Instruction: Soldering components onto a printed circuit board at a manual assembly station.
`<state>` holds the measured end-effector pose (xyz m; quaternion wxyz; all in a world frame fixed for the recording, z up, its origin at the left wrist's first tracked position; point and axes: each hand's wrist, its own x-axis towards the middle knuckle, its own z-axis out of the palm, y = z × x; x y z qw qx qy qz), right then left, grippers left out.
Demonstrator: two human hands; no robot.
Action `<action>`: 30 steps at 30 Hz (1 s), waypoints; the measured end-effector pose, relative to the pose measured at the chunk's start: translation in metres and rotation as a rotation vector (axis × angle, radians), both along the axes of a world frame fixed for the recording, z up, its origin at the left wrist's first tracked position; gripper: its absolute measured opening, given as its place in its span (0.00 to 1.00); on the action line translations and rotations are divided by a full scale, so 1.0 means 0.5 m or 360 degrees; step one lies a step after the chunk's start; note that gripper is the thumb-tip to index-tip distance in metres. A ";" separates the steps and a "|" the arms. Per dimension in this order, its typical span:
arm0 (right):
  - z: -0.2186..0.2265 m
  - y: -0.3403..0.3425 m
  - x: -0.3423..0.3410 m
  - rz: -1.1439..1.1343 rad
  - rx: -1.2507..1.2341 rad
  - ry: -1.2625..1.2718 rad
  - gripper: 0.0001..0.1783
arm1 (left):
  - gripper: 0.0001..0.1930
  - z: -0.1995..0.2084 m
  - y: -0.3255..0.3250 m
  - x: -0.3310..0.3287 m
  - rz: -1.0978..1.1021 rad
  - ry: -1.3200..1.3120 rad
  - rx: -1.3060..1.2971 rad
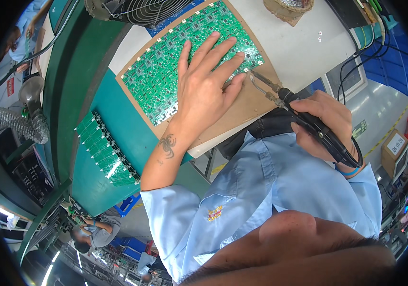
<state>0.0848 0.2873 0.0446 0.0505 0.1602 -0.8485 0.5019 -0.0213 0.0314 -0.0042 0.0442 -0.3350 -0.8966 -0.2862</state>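
Head view: a green circuit-board panel (152, 71) lies flat just ahead of the person, its long axis slanting from lower left to upper right, glossy and crowded with tiny dark chips and silvery pads. The left hand (205, 88) is the nearer one, resting palm-down across it, fingers loosely spread; whether the thumb pins anything small, I can't tell. Off the panel's right-hand corner, the right hand (327, 114) is closed around a black-handled tool (318, 126), whose slim metal prongs converge toward that corner, close by the left thumb; actual contact can't be made out. Beneath the panel is a matte brown sheet (256, 105), overlapping a smooth white tabletop (304, 50). Farther left, a fanned row of narrow green boards (104, 150) sits on a teal mat (87, 186), and up top stands a fan (154, 12) with a round wire guard.
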 end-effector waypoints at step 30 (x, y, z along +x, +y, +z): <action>-0.080 0.028 0.003 -0.0019 -0.0114 0.0772 0.22 | 0.13 0.098 0.067 0.060 0.0137 -0.1826 0.1470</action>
